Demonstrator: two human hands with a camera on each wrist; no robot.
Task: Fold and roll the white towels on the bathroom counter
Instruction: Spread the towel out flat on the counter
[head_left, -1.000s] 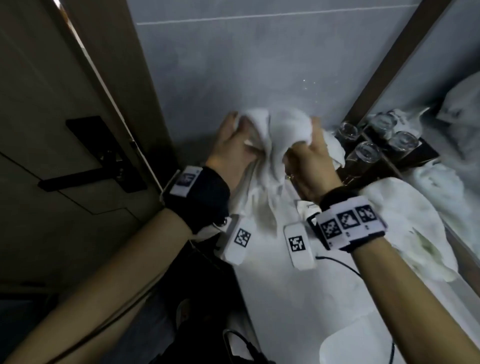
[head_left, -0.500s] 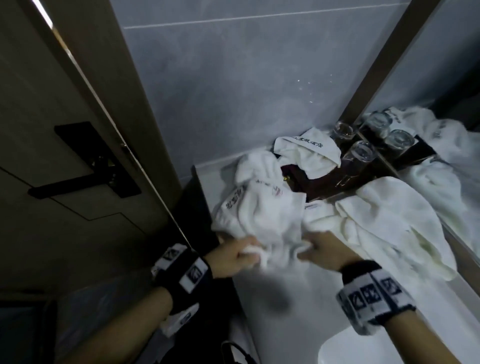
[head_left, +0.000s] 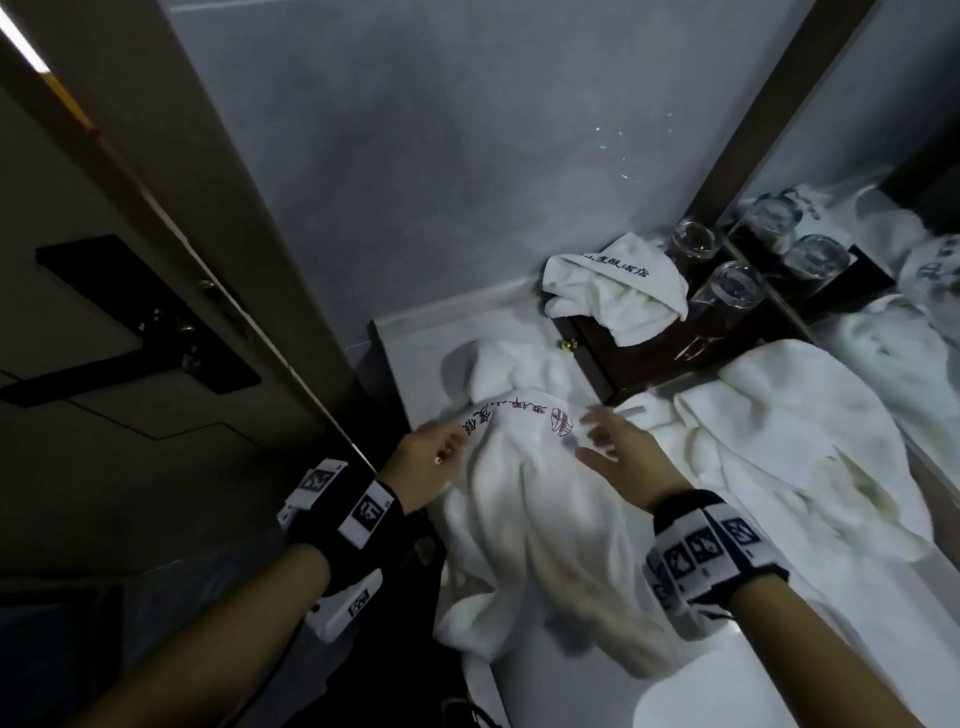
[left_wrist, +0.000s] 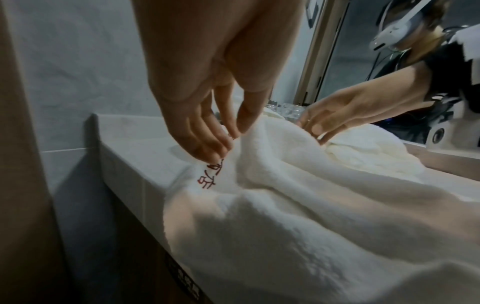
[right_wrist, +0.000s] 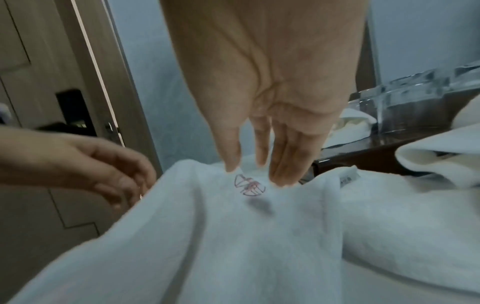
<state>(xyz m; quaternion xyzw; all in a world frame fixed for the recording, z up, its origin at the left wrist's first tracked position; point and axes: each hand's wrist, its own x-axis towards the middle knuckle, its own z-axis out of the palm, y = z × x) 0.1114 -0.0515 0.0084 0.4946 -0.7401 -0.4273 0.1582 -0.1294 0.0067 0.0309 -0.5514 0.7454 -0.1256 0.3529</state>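
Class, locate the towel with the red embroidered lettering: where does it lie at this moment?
In the head view the red-lettered towel lies rumpled at the counter's left front edge, between the left hand and right hand, just in front of the dark wooden box.

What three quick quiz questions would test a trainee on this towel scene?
1. True or false: the red-lettered towel is already rolled.
2. The black-lettered towel rests on: A) the dark wooden box; B) the sink; C) the door handle.
3. Which hand hovers, fingers straight, by the round red logo?

Key: 1 false, it lies spread and rumpled; 2 A; 3 the right hand.
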